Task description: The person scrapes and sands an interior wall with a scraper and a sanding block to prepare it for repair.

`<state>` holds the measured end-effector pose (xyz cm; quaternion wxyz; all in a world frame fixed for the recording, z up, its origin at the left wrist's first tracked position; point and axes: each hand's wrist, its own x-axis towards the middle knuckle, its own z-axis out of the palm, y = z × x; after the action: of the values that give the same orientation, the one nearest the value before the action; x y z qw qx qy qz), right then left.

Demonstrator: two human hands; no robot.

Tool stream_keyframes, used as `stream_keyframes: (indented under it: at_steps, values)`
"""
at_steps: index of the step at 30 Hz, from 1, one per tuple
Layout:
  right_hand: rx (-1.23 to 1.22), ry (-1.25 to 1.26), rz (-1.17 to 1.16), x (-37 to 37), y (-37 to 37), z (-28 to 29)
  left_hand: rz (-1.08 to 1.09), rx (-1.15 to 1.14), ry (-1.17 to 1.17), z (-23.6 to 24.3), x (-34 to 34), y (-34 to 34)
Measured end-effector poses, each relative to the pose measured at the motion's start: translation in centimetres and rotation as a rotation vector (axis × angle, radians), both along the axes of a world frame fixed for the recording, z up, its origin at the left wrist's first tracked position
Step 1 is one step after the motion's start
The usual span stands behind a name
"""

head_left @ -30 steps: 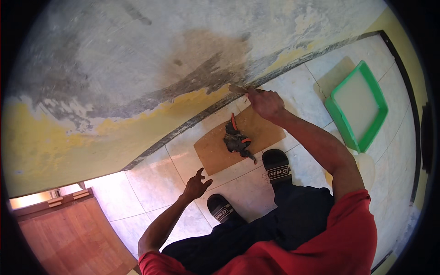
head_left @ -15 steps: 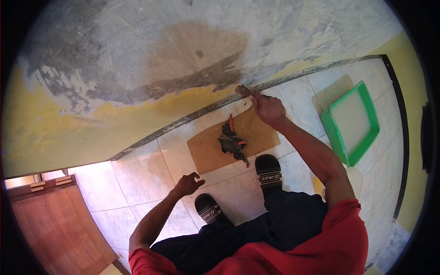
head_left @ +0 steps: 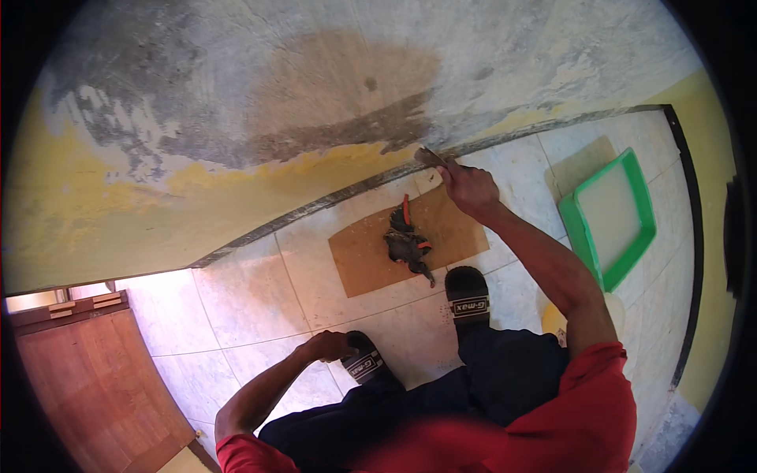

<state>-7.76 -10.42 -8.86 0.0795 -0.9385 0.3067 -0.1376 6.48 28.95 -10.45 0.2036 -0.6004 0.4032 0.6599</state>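
My right hand (head_left: 471, 189) is closed around a putty knife (head_left: 430, 156), its blade at the lower part of the patchy yellow and grey wall (head_left: 363, 87), just above the skirting. Below it lies a brown sheet (head_left: 359, 272) on the tiles, bearing a crumpled dark item with orange parts (head_left: 406, 244). My left hand (head_left: 323, 347) hangs over my left black slipper (head_left: 364, 366), its fingers bent down and hard to make out against the dark background. My right slipper (head_left: 467, 288) is by the sheet's near edge.
A green tray (head_left: 579, 229) of milky liquid stands on the tiles at right, with a yellowish round container (head_left: 553, 319) partly hidden behind my right arm. A wooden panel (head_left: 87, 370) lies at lower left. A dark-edged side wall (head_left: 694, 118) bounds the right.
My left hand has dropped from beside the sheet's corner to over my left slipper, fingers turned downward. My right hand remains at the wall with the putty knife. The view has shifted slightly.
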Motion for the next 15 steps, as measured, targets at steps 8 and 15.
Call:
stream_keyframes:
  at_steps: [8, 15]
  values:
    - [0.053, 0.063, 0.011, 1.9, 1.1, 0.5, -0.035, -0.181, 0.136, -2.0, -2.5, 1.0]
    - [0.118, 0.112, -0.141, -0.4, -0.1, 0.6, 0.106, -0.341, -0.018, -2.1, -3.6, 3.5]
